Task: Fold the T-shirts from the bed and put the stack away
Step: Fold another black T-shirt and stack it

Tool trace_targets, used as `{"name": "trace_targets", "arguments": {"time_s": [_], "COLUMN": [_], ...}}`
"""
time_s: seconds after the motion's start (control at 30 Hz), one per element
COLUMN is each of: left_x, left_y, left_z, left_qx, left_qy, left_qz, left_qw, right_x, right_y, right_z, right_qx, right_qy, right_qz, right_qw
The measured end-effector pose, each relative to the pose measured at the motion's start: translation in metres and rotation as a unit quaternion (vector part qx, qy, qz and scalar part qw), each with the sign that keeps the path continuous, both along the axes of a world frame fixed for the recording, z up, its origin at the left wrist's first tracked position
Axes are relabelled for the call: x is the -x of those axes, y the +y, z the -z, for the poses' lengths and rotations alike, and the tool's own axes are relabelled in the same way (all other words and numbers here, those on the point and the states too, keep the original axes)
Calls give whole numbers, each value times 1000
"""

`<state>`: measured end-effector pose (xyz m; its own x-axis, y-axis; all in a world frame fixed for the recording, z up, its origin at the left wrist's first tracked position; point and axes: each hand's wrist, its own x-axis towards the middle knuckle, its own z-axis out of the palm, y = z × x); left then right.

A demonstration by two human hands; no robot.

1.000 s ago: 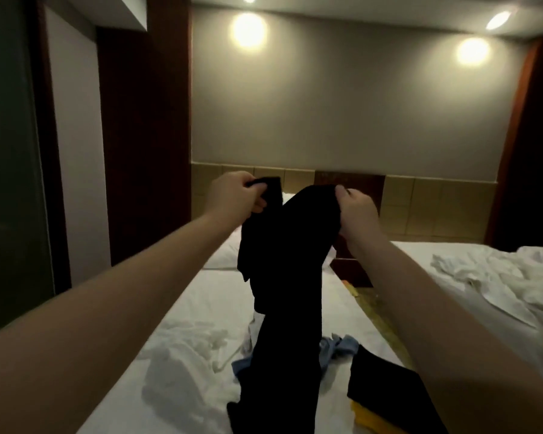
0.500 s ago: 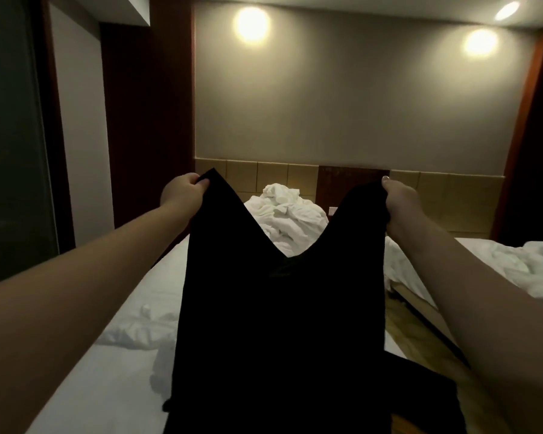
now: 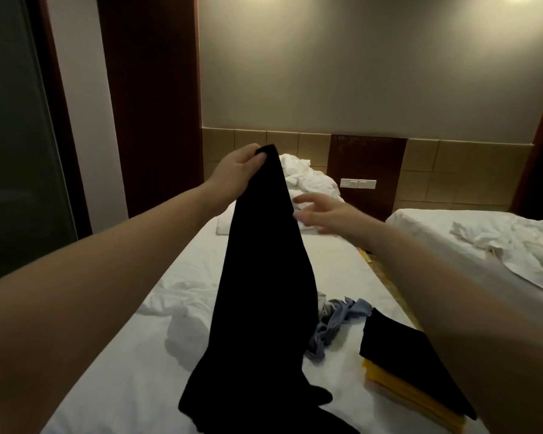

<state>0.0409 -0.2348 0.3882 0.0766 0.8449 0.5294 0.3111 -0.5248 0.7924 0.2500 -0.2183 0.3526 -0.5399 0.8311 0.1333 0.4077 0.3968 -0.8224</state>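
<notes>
Limp black fabric T-shirt [image 3: 261,277], hanging mid-scene over white-sheeted bed [image 3: 326,264], pinched at top edge by left hand [image 3: 235,173]; right hand [image 3: 323,214] open, fingers spread, holding nothing, just right of cloth; light, soft, floppy, probably best taken at opposite shoulder.

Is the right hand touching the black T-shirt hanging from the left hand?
Cannot tell. Head view: the right hand is motion-blurred, fingertips at the edge of the black T-shirt the left hand grips; neither contact nor gap shows.
</notes>
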Motion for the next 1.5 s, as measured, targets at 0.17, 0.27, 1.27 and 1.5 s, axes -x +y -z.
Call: {"name": "trace_targets", "arguments": {"time_s": [0.17,0.27,1.27,1.5], "left_x": [2,18,94,111], "left_y": [2,5,149,117], "left_z": [-5,-2,-51,34], "left_qx": [-14,-1,10,129], "left_qy": [-76,-47,-381,-332], "left_qz": [-9,-32,-98,-80], "left_qw": [997,998,919,931], "right_x": [22,18,-6,-22], "right_y": [21,29,159,120], "right_z": [60,77,-134,-41], "right_qx": [103,114,-481,-256], "right_qy": [-21,65,-218,-333], "right_qz": [-58,23,366,125], "right_qw": [993,991,767,899]}}
